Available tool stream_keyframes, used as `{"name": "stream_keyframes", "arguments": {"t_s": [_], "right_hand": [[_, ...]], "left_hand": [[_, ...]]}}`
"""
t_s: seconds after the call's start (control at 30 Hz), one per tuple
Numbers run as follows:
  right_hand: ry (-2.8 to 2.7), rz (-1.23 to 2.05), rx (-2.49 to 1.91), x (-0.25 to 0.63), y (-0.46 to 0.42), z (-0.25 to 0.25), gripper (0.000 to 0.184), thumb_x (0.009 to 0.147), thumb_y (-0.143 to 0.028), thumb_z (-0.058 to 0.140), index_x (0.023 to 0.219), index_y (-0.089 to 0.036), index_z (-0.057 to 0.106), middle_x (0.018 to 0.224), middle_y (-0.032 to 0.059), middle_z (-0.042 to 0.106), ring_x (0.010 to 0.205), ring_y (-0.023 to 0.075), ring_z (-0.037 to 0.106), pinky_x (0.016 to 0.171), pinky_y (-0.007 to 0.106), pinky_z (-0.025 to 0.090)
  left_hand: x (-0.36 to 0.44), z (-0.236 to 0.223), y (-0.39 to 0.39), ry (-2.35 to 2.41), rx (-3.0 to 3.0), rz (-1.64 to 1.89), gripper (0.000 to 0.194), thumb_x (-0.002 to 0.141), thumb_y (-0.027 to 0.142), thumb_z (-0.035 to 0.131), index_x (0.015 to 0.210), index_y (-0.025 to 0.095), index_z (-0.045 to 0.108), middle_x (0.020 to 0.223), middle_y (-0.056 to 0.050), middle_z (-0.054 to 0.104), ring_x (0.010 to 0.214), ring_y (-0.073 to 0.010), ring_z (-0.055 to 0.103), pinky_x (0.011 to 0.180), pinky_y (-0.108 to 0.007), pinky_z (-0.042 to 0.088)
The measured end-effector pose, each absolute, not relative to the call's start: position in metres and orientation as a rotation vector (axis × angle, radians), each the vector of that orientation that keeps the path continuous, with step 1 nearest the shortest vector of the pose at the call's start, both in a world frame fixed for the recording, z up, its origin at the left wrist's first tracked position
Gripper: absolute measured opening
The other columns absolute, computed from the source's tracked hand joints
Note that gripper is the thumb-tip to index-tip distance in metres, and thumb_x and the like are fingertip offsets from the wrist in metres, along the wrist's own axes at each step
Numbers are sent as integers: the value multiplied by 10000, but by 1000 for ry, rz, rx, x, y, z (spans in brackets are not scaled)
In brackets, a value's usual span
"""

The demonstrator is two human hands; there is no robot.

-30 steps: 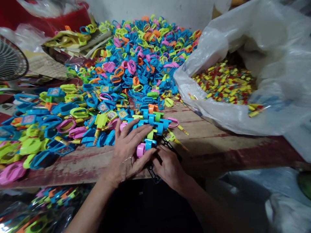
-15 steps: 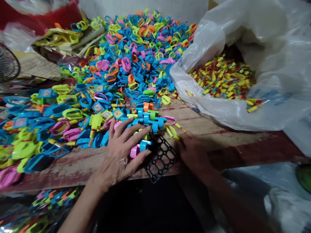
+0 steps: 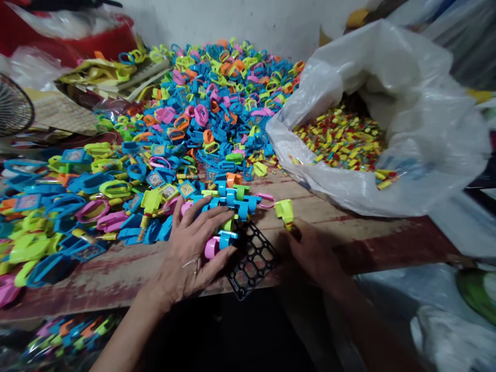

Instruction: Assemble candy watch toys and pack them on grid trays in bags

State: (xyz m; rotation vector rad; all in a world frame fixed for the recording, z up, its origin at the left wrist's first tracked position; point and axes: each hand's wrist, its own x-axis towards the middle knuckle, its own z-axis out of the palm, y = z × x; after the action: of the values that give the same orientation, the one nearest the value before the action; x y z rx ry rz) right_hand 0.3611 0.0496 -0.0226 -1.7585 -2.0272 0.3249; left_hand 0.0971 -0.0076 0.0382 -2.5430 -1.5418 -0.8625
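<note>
My R hand (image 3: pixel 313 253) has a pinch on the thin end of a yel. toy (image 3: pixel 284 209). The toy is over the table (image 3: pixel 333 230), just R of the black rack (image 3: pixel 253 258). My L hand (image 3: pixel 194 237) is on the blue toys (image 3: pixel 231 196) etc. at the rack, fingers apart; can't tell if it grips. Thumb's by a pink toy (image 3: pixel 211 248). Big pile (image 3: pixel 217 103) at back; bag (image 3: pixel 333 181) w/ yel. & red bits (image 3: pixel 344 139) on R.

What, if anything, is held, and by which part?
The right hand holds a yellow toy by its thin near end. The left hand rests on other toys; any grip is unclear.
</note>
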Motion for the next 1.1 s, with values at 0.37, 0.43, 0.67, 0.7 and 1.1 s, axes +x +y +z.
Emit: {"name": "stream_keyframes", "arguments": {"t_s": [0.37,0.43,0.67,0.7,1.1], "right_hand": [[-1948,412,-1540,351,39,-22,161,867,-290,534,866,-173,644,794,100,716,714,233,669,644,309,484],[-1990,503,-1338,341,31,-17,171,888,-278,520,859,-183,660,814,83,724,737,214,678,679,298,505],[-1813,845,-1091,307,21,-29,100,864,-250,625,863,-214,718,849,24,759,773,189,710,747,282,550],[-1801,847,-1072,305,22,-33,98,860,-248,632,866,-209,722,857,29,762,775,192,714,749,282,552],[-2178,489,-1140,289,29,-28,143,790,-88,511,795,-170,629,765,70,701,696,193,651,664,268,485]], "left_hand": [[104,52,-10,-1621,-2543,-632,483,911,339,506,1378,241,434,1329,-44,601,1409,-300,329,1197,-589,116],[105,49,-9,-1629,-2539,-624,470,915,334,503,1373,249,437,1331,-41,598,1411,-294,327,1199,-585,113],[102,45,-8,-1567,-2558,-618,469,932,363,487,1380,246,416,1343,-47,589,1413,-297,321,1193,-589,112],[101,45,-8,-1572,-2556,-613,468,933,367,486,1380,244,418,1344,-51,587,1414,-298,318,1193,-587,114],[100,48,-12,-1592,-2583,-625,470,950,394,471,1394,246,424,1368,-58,568,1407,-305,326,1194,-600,84]]}}
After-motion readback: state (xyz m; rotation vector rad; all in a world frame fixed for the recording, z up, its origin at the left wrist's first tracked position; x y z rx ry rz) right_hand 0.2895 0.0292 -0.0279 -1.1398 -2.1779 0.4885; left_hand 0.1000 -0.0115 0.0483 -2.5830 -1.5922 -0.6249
